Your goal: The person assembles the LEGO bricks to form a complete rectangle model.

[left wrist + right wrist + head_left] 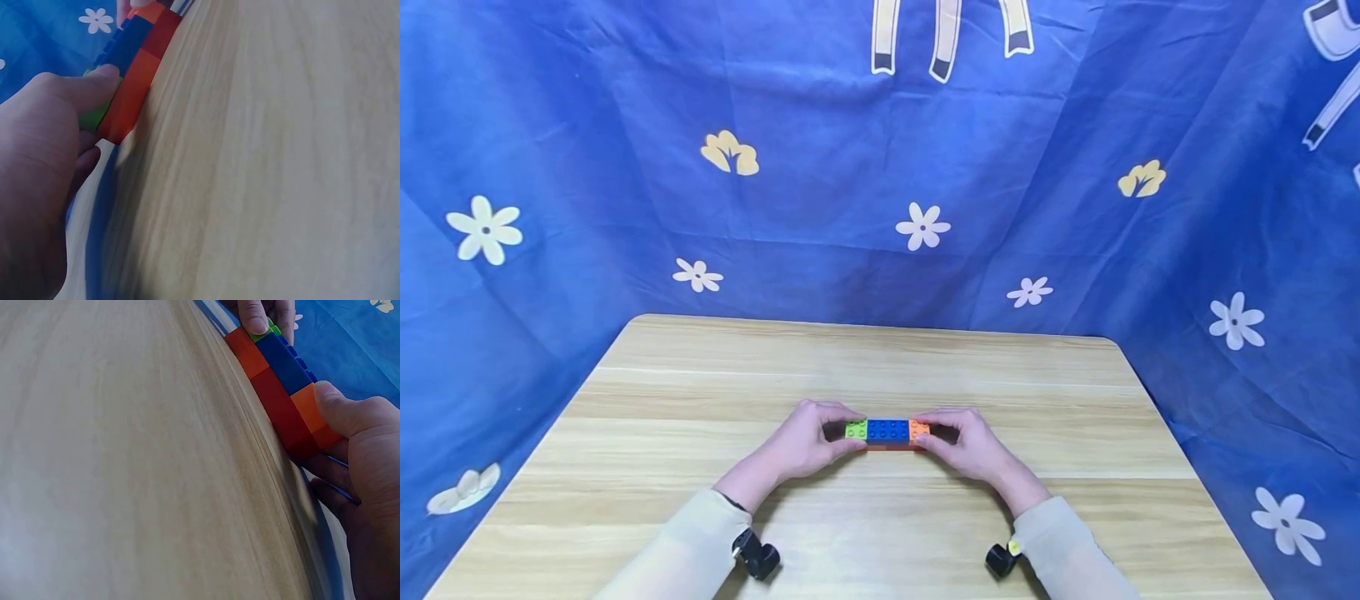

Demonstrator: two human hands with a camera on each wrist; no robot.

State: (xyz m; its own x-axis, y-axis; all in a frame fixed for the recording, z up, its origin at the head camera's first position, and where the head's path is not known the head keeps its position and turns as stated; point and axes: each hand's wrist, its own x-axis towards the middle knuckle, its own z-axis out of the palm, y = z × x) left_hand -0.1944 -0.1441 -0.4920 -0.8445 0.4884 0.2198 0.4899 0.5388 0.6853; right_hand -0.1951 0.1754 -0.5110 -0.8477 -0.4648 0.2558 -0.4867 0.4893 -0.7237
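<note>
A two-layer row of toy building bricks lies across the middle of the table. On top sit a green brick [856,430] at the left, a longer blue brick [888,431] in the middle and an orange brick [920,429] at the right. Under them, an orange-red brick [247,352] and a red brick [279,411] form the lower layer. My left hand [806,440] pinches the green brick's end between thumb and fingers. At the opposite end, my right hand [968,443] pinches the orange brick. Fingertips partly hide both ends.
The light wooden table [880,533] spreads out on all sides of the bricks. A blue cloth [820,167] with flowers and animal legs hangs behind and along both sides. A small black camera is strapped at each wrist.
</note>
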